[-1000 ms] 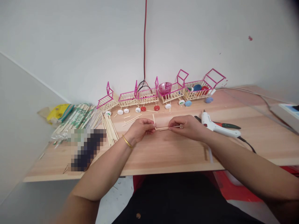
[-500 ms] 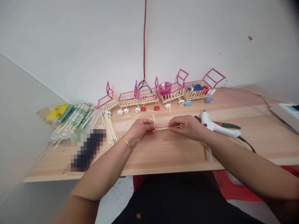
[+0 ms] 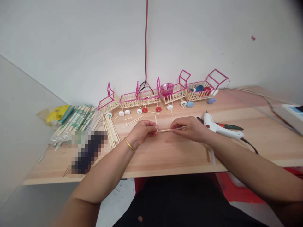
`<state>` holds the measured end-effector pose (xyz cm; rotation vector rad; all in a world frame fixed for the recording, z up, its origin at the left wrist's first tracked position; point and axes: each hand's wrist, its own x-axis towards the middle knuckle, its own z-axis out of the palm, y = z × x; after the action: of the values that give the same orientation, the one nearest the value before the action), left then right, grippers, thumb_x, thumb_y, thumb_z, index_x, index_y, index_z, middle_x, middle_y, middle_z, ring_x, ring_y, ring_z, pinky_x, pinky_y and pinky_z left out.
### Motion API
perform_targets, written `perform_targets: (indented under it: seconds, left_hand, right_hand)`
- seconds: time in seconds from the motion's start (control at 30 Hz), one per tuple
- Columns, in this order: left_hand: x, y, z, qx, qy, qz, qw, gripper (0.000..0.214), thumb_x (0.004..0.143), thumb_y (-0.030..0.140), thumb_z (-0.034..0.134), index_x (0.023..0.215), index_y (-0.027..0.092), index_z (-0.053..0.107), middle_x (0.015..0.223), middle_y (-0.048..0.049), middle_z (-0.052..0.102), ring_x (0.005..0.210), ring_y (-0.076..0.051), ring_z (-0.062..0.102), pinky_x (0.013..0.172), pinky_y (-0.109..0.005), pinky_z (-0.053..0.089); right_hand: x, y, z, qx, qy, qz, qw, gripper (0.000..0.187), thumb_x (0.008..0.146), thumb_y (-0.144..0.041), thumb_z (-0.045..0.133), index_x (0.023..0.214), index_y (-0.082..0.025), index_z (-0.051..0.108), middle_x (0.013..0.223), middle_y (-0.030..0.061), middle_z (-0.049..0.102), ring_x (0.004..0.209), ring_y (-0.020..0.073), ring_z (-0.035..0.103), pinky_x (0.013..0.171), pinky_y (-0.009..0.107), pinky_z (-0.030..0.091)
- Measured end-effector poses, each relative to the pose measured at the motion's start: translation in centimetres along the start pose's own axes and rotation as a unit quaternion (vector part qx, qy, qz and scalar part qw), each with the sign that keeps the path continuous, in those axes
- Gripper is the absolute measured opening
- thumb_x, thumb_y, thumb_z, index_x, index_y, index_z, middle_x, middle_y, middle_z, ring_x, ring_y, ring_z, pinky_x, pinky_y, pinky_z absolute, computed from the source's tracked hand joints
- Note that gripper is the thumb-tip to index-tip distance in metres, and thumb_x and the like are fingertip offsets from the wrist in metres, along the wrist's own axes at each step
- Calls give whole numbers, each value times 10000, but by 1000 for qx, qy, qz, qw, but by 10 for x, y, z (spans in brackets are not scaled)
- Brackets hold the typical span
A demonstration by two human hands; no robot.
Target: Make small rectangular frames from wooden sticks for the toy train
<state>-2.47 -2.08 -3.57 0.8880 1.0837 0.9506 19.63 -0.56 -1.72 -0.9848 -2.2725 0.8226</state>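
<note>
My left hand [image 3: 147,129] is closed, pinching a short pale wooden stick [image 3: 156,120] that points up and away from me. A second wooden stick [image 3: 164,130] runs sideways from its lower end to my right hand [image 3: 187,128], and the two meet at about a right angle. The fingers of my right hand are closed on that second stick. A thin pale rod end shows past the right fingers; I cannot tell whether it is the same stick. Both hands are just above the wooden table [image 3: 151,157].
Along the wall stand several small stick carts [image 3: 149,99] with purple rims and bottle-cap wheels. A white glue gun [image 3: 219,130] and pliers [image 3: 233,127] lie right. Loose sticks [image 3: 112,132], packaged chopsticks [image 3: 80,118] and a blurred dark object [image 3: 88,154] are left.
Both hands hold nearly the same position. The sideways stick between them now lines up as one straight piece, where its right part looked slightly doubled before.
</note>
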Motion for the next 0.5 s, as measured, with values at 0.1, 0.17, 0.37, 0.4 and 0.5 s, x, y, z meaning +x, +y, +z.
perform_targets:
  seconds: [0.1, 0.17, 0.37, 0.4, 0.5]
  left_hand:
    - [1, 0, 0, 0, 0, 1, 1000, 206, 578, 137, 750, 685, 91, 580, 546, 4, 586, 467, -81, 557, 483, -195, 429]
    - [1, -1, 0, -2, 0, 2, 1000, 208, 576, 137, 750, 686, 90, 579, 545, 5, 584, 467, -83, 558, 480, -194, 428]
    - [0, -1, 1, -1, 5, 1, 1000, 212, 578, 136, 755, 685, 89, 579, 544, 5, 581, 460, -81, 554, 481, -194, 424]
    - [0, -1, 2, -2, 5, 1, 1000, 212, 579, 135, 757, 683, 90, 579, 545, 5, 581, 462, -81, 555, 485, -197, 427]
    - [0, 0, 2, -2, 7, -1, 1000, 210, 582, 132, 758, 677, 92, 576, 542, 5, 581, 464, -83, 556, 490, -201, 429]
  right_hand:
    - [0, -1, -1, -7, -2, 1, 1000, 149, 780, -304, 571, 748, -182, 650, 698, 15, 671, 653, 134, 601, 604, 233, 444]
    - [0, -1, -1, -5, -3, 2, 1000, 151, 779, -304, 573, 747, -179, 650, 697, 15, 669, 649, 131, 598, 601, 231, 440]
    - [0, -1, 0, 6, -9, 13, 1000, 156, 777, -307, 573, 753, -174, 650, 699, 18, 669, 650, 134, 599, 599, 233, 438]
    - [0, -1, 0, 5, -10, 13, 1000, 157, 777, -308, 572, 754, -173, 650, 702, 18, 670, 653, 135, 599, 600, 234, 437]
    - [0, -2, 0, 4, -12, 13, 1000, 164, 778, -315, 569, 752, -175, 651, 708, 21, 674, 653, 138, 599, 600, 239, 436]
